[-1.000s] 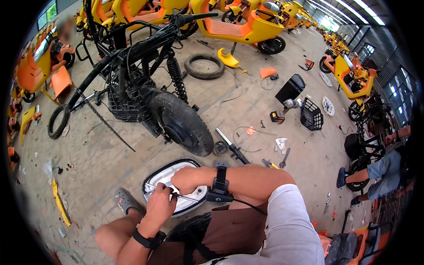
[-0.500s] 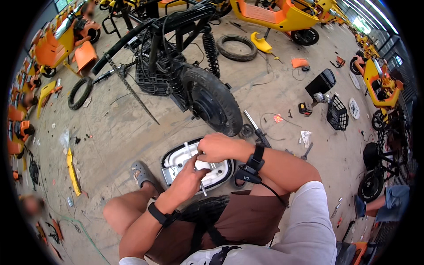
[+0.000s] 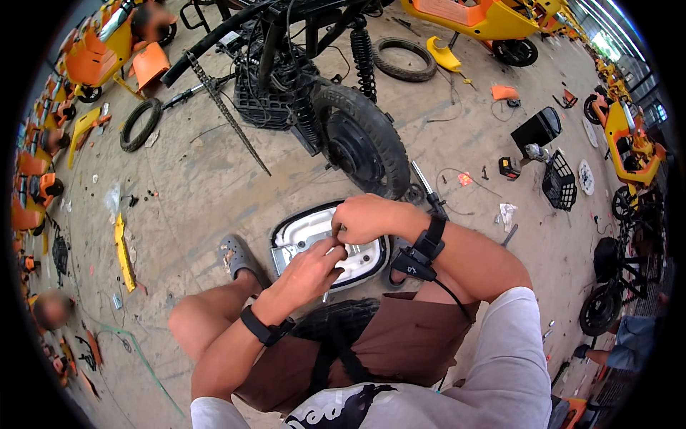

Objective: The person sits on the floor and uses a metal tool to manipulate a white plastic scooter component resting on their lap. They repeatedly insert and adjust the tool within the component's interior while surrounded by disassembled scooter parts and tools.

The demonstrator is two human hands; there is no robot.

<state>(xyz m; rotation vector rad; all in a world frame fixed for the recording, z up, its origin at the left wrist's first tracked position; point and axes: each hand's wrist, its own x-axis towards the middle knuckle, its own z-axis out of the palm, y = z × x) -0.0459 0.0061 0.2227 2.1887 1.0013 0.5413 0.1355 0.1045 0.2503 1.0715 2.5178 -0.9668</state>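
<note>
A white, shell-like scooter part (image 3: 289,236) with a black rim lies hollow side up on the floor between my feet. It looks like the underside of a seat and has a metal bracket (image 3: 284,256) at its left end and dark bolts inside. My left hand (image 3: 312,270) is over its middle, fingers curled round a silver metal rod (image 3: 326,296); only the rod's near end shows. My right hand (image 3: 368,218) comes across from the right, closed, its fingertips meeting those of my left. Whatever it pinches is hidden by the fingers.
Just beyond stands a black scooter frame with a rear wheel (image 3: 364,143) and a hanging chain (image 3: 232,114). A shock-absorber tube (image 3: 427,187), a black basket (image 3: 559,181) and a power-tool battery (image 3: 509,168) lie to the right. Loose tyres (image 3: 141,125) and yellow scooters (image 3: 471,20) surround the area.
My view has shifted, so the scene sits slightly lower and further right. The rod, which stuck out on both sides of my left hand, now shows only its near end. Both hands stay together.
</note>
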